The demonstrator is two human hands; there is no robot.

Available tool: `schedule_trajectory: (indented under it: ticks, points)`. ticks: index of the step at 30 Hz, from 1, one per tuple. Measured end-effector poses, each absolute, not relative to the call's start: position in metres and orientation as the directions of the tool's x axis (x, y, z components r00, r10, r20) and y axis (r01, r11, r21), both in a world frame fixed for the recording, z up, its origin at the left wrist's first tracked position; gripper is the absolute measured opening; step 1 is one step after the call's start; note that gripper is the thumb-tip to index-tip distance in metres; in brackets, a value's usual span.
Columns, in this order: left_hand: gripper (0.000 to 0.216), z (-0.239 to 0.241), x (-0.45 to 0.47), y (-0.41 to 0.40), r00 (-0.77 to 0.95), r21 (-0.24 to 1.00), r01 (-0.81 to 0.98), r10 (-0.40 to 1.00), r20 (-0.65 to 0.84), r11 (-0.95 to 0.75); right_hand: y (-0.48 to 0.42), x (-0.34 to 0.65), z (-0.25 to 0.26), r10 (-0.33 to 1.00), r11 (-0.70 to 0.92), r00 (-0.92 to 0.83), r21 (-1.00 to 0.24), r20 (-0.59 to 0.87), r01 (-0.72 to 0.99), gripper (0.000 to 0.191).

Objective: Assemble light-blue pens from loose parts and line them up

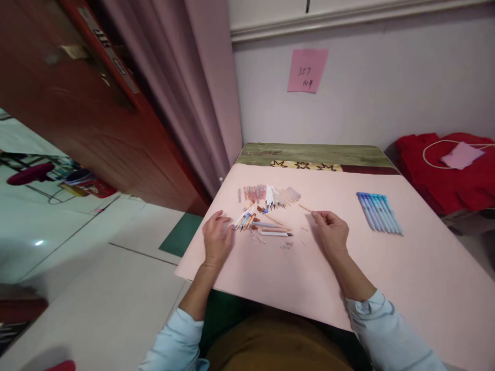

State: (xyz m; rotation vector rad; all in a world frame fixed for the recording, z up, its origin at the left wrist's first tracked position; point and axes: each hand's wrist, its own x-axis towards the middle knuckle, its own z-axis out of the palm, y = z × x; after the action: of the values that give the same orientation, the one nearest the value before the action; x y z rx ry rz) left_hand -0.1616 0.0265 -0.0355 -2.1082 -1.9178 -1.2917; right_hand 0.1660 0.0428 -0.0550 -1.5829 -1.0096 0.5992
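Observation:
My right hand [331, 231] pinches a thin tan stick-like pen part [304, 207] between thumb and fingertips, its free end pointing left over the table. My left hand [217, 237] rests at the table's left side with fingers apart and slightly bent, holding nothing I can see. Just right of its thumb lie several colourful short pen pieces [246, 220]. Behind them are a row of pinkish clear tubes [255, 193], white dark-tipped refills [269, 197] and a fan of translucent pieces [290, 196]. A white dark-tipped refill [276, 234] and tan sticks lie between my hands.
Several blue-to-lilac pens [379, 214] lie side by side at the right. Tiny clear parts [286, 246] are scattered near the middle of the pink tabletop [309, 288]. A red cloth [433, 170] is beyond the right edge; a wooden door [116, 123] and curtain [204, 77] stand left.

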Motion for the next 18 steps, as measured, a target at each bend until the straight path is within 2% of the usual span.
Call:
schedule_trajectory:
  ticks: [3,8,12,18]
  points:
    - [0.019,-0.022,-0.133,0.031,0.193,0.348,0.846,0.841,0.505,-0.403,0.042,0.165,-0.054,0.857,-0.008,0.498,-0.963,0.131,0.268,0.038]
    - [0.024,-0.014,-0.102,0.049,0.432,0.205,0.835,0.838,0.334,-0.511,0.043,0.165,-0.051,0.854,-0.011,0.509,-0.974,0.109,0.226,0.037]
    - [0.022,-0.017,-0.096,0.061,0.505,0.158,0.817,0.821,0.267,-0.555,0.042,0.162,-0.046,0.861,-0.005,0.501,-0.983,0.088,0.182,0.035]
    - [0.022,-0.011,-0.093,0.066,0.503,0.173,0.822,0.835,0.223,-0.542,0.04,0.158,-0.041,0.872,0.007,0.48,-0.984,0.094,0.18,0.035]
